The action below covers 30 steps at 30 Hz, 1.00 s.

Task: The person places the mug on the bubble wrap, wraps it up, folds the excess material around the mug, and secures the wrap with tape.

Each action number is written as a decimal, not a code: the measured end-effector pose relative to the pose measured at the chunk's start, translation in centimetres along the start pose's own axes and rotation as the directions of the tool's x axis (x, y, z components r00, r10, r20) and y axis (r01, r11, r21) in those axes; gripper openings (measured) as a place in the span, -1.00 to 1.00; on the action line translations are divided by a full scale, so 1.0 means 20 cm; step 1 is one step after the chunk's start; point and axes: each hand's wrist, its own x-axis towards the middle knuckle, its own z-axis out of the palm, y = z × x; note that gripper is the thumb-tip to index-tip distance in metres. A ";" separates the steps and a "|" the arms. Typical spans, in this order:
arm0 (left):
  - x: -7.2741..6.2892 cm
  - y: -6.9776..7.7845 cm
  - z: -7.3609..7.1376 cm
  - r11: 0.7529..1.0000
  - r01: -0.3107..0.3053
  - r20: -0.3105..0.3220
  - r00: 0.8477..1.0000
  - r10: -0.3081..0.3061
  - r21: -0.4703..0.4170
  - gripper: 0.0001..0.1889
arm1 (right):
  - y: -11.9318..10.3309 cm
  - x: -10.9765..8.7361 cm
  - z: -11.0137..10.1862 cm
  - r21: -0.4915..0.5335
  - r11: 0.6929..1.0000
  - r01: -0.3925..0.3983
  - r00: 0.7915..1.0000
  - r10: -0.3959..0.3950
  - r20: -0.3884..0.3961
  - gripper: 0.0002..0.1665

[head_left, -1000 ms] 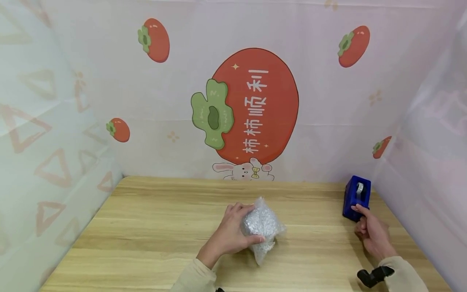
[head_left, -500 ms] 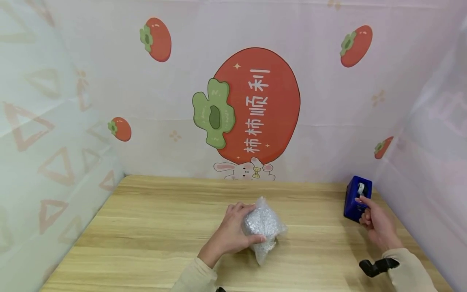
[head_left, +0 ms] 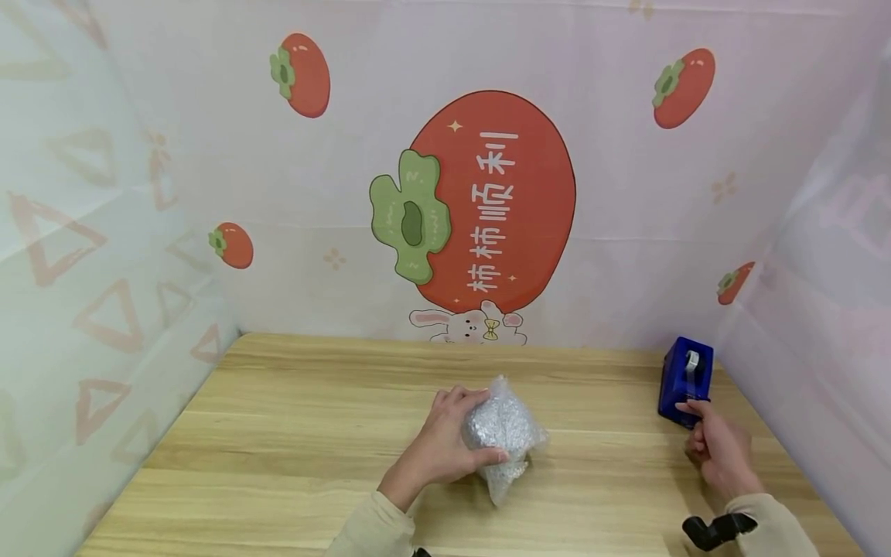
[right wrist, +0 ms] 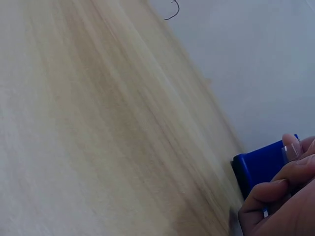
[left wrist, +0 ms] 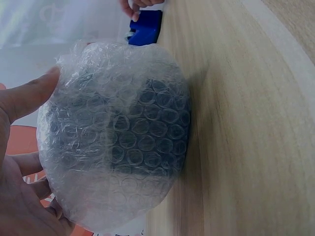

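Observation:
A bundle in clear bubble wrap (head_left: 504, 425) stands on the table, something dark showing through its layers in the left wrist view. My left hand (head_left: 445, 441) grips its left side, thumb toward the front and fingers behind. At the right, a blue tape dispenser (head_left: 685, 379) carries a small roll of tape (head_left: 692, 360). The fingertips of my right hand (head_left: 720, 449) are at the dispenser's front end, thumb and forefinger pinching the end of clear tape (right wrist: 290, 150). The other fingers are curled under.
The wood-grain table (head_left: 292, 433) is bordered by a printed back curtain (head_left: 605, 294) and white side curtains. The dispenser stands near the back right corner, close to the right curtain (head_left: 821, 371). A black strap (head_left: 720, 531) is on the right sleeve.
My right hand first rose over the dispenser toward the roll, then came back down to its front end. The left hand and the wrapped bundle have stayed in place.

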 end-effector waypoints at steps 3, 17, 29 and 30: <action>0.00 0.00 0.00 1.000 -0.004 0.000 1.000 0.004 0.001 -0.10 | 0.02 0.02 0.01 0.008 1.000 -0.007 0.999 0.007 -0.042 -0.47; 0.00 -0.01 0.00 1.000 -0.010 -0.003 1.000 0.010 -0.010 -0.10 | 0.00 0.05 -0.06 0.156 0.986 -0.049 0.978 0.016 0.207 -0.43; 0.00 -0.01 0.00 1.000 -0.010 -0.006 1.000 0.010 -0.018 -0.09 | 0.00 0.06 -0.04 0.153 0.987 -0.049 0.981 0.018 0.195 -0.42; 0.01 -0.01 0.01 1.000 -0.010 -0.005 1.000 0.010 -0.017 -0.09 | 0.00 0.06 -0.04 0.151 0.987 -0.049 0.981 0.020 0.191 -0.42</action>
